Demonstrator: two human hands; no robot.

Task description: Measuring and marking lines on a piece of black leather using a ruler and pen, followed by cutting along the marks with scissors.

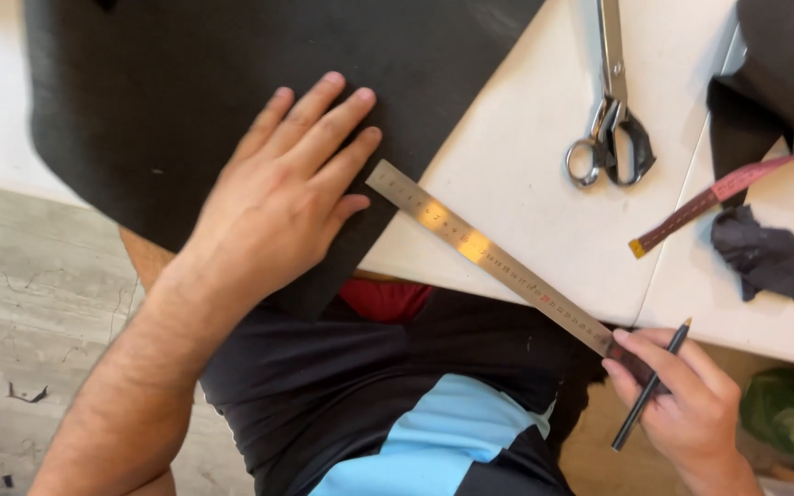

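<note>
My left hand (282, 188) lies flat, fingers together, on a large piece of black fabric (167, 101) that hangs over the near edge of a white table (526, 184). My right hand (682, 395) sits below the table edge and grips both the end of a long metal ruler (480, 250) and a dark pencil (652, 384). The ruler runs diagonally from that hand up to the fabric's edge, its far tip close to my left thumb.
Metal scissors (610, 138) lie on the table at upper right. A red-brown measuring tape (709, 197) and crumpled dark fabric scraps (769, 257) lie at the right. More dark cloth (783, 73) is in the top right corner. Grey wooden floor (20, 303) shows at left.
</note>
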